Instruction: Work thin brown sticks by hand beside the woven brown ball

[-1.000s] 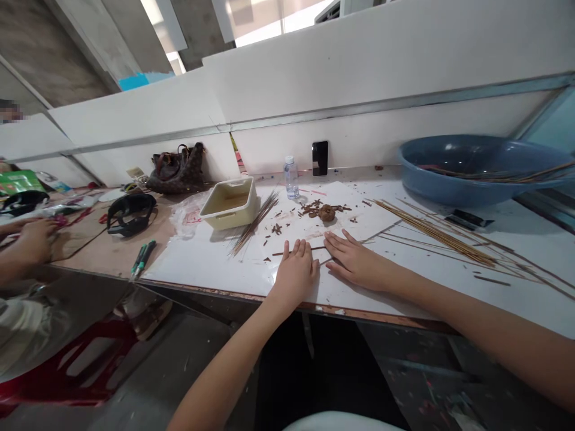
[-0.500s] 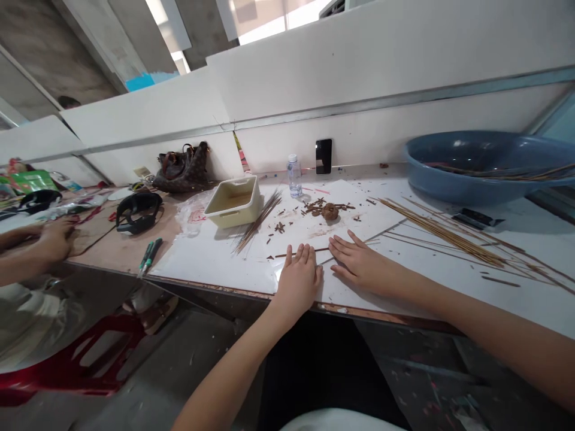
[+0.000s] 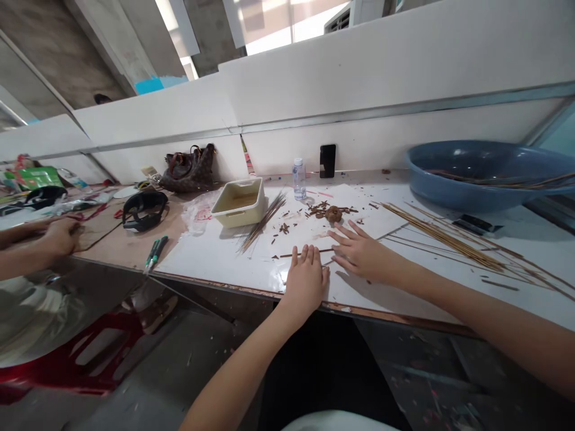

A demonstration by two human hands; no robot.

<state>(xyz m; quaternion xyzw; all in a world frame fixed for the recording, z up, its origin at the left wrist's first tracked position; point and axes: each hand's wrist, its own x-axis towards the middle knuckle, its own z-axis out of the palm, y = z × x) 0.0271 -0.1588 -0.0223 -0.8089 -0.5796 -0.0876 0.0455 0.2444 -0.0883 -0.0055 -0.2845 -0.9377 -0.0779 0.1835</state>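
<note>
Thin brown stick point(image 3: 285, 256) flat across white board point(image 3: 202, 267), left hand point(image 3: 306, 282) right at it, fingers close together, tips on the stick! Right hand point(image 3: 362, 254) just beside, fingers spread wide, pinching nothing, near the stick's far end! Crumbly brown lump point(image 3: 333, 214) just beyond!

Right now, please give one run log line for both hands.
left hand: flat on white sheet, over thin brown stick | right hand: empty, beside stick
</note>
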